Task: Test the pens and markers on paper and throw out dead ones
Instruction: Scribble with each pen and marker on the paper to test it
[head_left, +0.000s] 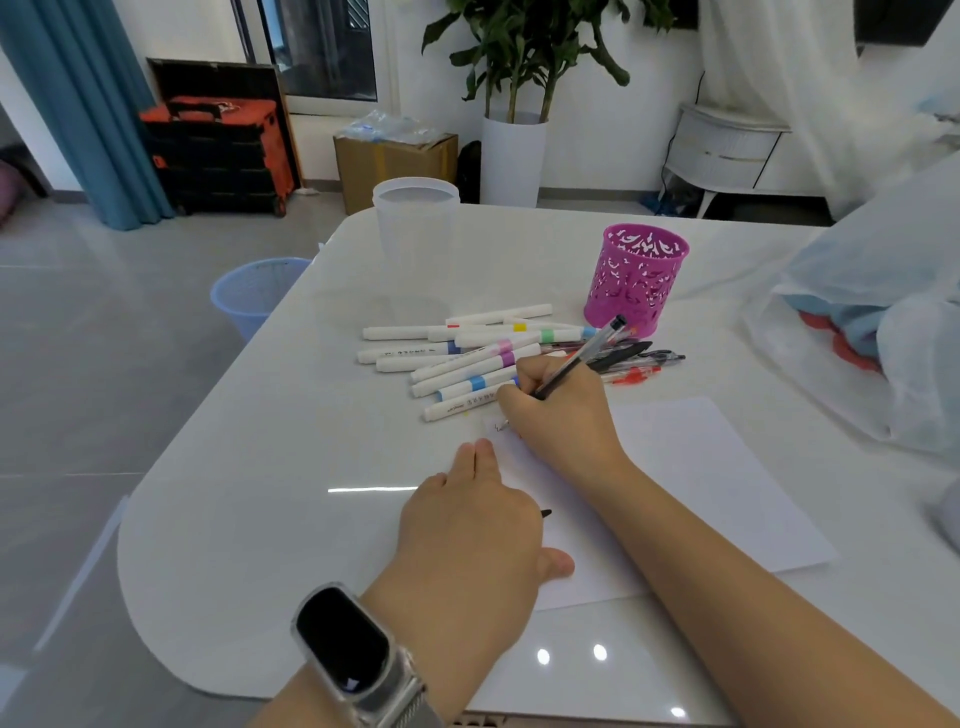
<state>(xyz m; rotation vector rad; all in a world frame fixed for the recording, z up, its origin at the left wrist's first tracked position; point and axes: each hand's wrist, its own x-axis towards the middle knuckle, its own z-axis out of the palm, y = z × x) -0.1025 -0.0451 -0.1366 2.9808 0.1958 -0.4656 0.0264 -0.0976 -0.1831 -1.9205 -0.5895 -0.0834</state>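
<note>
A white sheet of paper (691, 483) lies on the white table (270, 457). My right hand (558, 415) grips a clear black-ink pen (584, 356) with its tip down at the sheet's far left corner, where a small scribble (500, 427) shows. My left hand (472, 525) presses flat on the paper's left edge; a small black pen cap (545, 514) peeks out beside it. A pile of white markers with coloured bands (457, 358) and several gel pens (639, 361) lies just beyond my right hand.
A pink perforated pen holder (636, 278) stands behind the pile. A clear plastic container (415, 223) sits at the table's far edge. A blue waste basket (254, 293) stands on the floor to the left. A plastic bag (878, 312) fills the table's right side.
</note>
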